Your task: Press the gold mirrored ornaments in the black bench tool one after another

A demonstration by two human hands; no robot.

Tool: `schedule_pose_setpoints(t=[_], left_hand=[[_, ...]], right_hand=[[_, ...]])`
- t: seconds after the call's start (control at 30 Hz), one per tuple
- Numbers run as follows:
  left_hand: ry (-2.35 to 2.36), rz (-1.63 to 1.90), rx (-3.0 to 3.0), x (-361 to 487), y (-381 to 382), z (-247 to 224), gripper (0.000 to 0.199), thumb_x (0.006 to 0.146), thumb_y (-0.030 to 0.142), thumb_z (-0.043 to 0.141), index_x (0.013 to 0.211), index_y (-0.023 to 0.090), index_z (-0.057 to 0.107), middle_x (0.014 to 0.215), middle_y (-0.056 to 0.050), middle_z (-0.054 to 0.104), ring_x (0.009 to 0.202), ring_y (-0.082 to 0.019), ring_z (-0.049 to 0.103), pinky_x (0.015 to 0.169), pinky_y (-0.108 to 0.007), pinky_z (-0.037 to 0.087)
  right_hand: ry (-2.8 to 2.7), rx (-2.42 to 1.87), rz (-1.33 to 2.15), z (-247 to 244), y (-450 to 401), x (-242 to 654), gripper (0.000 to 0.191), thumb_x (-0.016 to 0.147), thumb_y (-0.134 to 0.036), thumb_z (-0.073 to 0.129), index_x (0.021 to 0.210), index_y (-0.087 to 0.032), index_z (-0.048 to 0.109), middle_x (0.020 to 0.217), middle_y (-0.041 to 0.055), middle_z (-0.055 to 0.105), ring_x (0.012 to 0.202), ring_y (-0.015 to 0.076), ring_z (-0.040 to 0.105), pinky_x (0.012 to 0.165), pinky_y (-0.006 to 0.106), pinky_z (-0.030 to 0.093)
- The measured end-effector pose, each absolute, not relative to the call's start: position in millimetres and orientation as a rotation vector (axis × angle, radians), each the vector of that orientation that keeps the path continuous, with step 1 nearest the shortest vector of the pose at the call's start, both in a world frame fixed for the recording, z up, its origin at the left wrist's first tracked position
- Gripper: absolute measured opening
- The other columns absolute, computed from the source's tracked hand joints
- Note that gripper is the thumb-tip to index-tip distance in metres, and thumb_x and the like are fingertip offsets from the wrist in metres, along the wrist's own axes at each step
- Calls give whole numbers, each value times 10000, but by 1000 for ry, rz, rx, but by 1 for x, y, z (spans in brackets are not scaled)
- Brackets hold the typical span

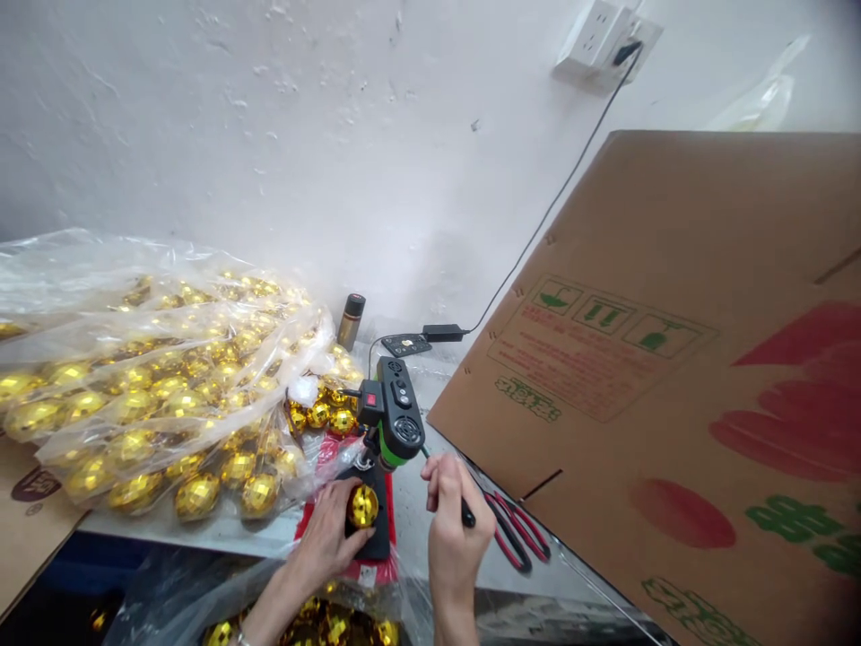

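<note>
My left hand (331, 529) is closed around a shiny gold mirror-tiled ball (364, 506), fingers on its far side and thumb at its near side. The ball rests on the black base (380, 540) of a small bench drill. The drill's black and green head (402, 420) stands just beyond the ball; its bit is hidden from this angle. To the right, my right hand (454, 516) is wrapped around the drill's lever (468, 514), its black end showing past the fingers. Red plastic (385, 569) lies under the base.
Gold balls (197, 495) fill a large clear bag (221, 386) at left. More lie behind the drill and in a bag below. Red-handled pliers (517, 529) lie right of my right hand. A big carton (605, 395) leans at right. A cable (555, 202) runs to a wall socket (592, 36).
</note>
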State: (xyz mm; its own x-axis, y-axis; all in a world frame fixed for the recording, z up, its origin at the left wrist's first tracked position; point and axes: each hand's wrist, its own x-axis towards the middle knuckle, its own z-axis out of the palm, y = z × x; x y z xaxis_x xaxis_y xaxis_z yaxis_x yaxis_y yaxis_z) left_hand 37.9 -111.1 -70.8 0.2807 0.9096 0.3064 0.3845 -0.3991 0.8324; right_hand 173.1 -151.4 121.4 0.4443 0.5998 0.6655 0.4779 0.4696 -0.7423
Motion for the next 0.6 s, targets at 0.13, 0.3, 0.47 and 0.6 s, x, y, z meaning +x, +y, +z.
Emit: schedule_pose_setpoints(t=[0.13, 0.3, 0.47, 0.6], left_hand=[[1185, 1135, 1999, 16, -116, -65, 695, 830, 441, 815, 1448, 217, 593, 1381, -201, 715, 1268, -407, 693, 1060, -599, 600], [1612, 869, 2102, 16, -48, 1, 359, 1055, 274, 466, 1363, 188, 629, 1363, -178, 723, 1306, -313, 689, 1142, -498, 550], [1770, 602, 2022, 47, 25, 32, 259, 1008, 249, 542, 1157, 122, 713, 1061, -235, 781, 1112, -396, 770, 960, -497, 594], [1759, 516, 1958, 55, 37, 27, 253, 952, 242, 605, 1154, 126, 705, 1021, -224, 806, 1077, -402, 781, 928, -480, 577]], right_hand=[[-1216, -1077, 71, 114, -152, 170, 433, 1114, -353, 497, 706, -216, 539, 637, -42, 488, 550, 109, 447, 531, 251, 352], [-1239, -1001, 33, 92, -154, 169, 404, 1110, -245, 486, 708, -222, 508, 675, -29, 511, 616, 117, 521, 586, 241, 411], [-1255, -1033, 28, 91, -156, 170, 389, 1109, -239, 475, 727, -217, 544, 687, -21, 535, 570, 113, 490, 534, 242, 396], [-1256, -1054, 30, 91, -159, 169, 339, 1109, -247, 474, 791, -212, 587, 688, -31, 532, 526, 100, 447, 500, 235, 383]])
